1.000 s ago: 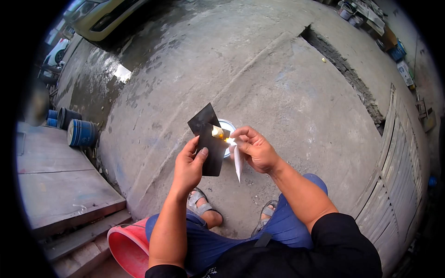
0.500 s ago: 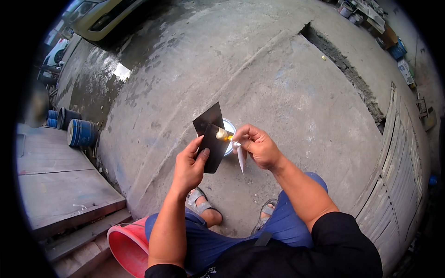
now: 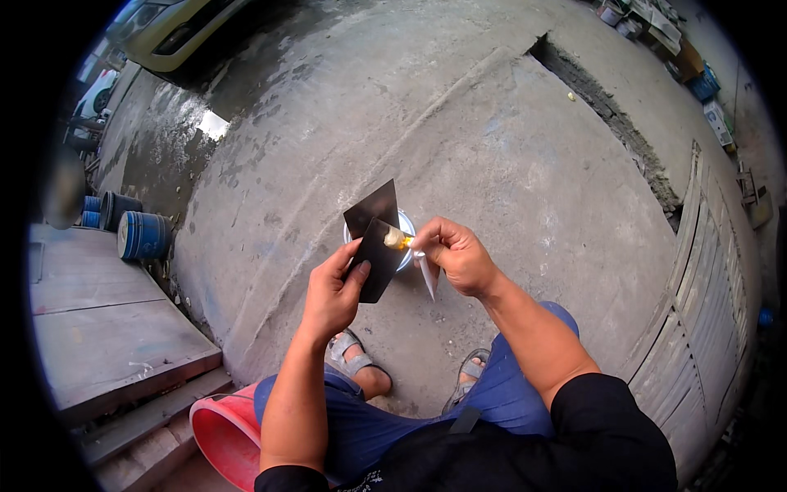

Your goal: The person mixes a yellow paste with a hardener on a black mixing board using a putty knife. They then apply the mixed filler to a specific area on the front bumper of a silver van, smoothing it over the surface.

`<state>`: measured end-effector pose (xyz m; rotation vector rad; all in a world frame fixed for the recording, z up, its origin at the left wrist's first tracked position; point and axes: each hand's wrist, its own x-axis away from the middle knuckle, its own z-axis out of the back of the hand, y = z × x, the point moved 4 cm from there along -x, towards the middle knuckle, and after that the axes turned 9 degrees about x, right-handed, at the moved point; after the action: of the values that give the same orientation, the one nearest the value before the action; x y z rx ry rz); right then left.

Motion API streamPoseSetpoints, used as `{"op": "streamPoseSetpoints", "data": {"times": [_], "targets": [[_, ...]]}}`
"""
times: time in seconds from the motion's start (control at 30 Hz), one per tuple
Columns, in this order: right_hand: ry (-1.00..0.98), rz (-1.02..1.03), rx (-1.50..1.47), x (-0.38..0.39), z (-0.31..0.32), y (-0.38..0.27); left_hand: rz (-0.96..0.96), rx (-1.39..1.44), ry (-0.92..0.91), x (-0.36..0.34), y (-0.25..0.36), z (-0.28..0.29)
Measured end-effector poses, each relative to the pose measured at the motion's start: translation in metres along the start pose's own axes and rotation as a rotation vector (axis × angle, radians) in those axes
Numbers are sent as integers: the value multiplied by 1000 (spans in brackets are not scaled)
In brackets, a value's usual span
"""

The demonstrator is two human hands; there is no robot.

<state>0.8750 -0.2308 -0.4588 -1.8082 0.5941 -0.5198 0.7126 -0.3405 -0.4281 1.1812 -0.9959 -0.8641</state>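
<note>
My left grip (image 3: 337,283) holds two dark plates, the thumb pressed on the face of the nearer plate (image 3: 379,275) and the fingers behind it. The farther plate (image 3: 373,208) sits at an angle, partly covered by the nearer one. A lump of cream paste (image 3: 393,237) sits at the right edge of the nearer plate, close to its upper corner, with a yellow smear (image 3: 405,243) on its right side.

My right grip (image 3: 455,258) is narrow, thumb and fingertips pinched on a white tube (image 3: 429,277) that hangs down and tapers to a point; the pinched end is just beside the yellow smear. Partly hidden beyond the plates is a round white container (image 3: 407,223) with a blue rim.

Under all this is the concrete floor (image 3: 492,172). A red bucket (image 3: 225,439) is beside my left leg, a blue can (image 3: 145,234) is near the floor's left edge, and wooden boards (image 3: 693,303) run along its right edge.
</note>
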Motion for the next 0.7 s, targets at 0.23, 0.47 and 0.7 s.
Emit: {"op": "streamPoseSetpoints", "data": {"times": [0.23, 0.47, 0.7], "targets": [[0, 30, 3, 0, -2, -5, -2, 23, -2, 0, -3, -1], [10, 55, 4, 1, 0, -3, 7, 8, -9, 1, 1, -4], [22, 53, 16, 5, 1, -5, 0, -18, -17, 2, 6, -9]]}}
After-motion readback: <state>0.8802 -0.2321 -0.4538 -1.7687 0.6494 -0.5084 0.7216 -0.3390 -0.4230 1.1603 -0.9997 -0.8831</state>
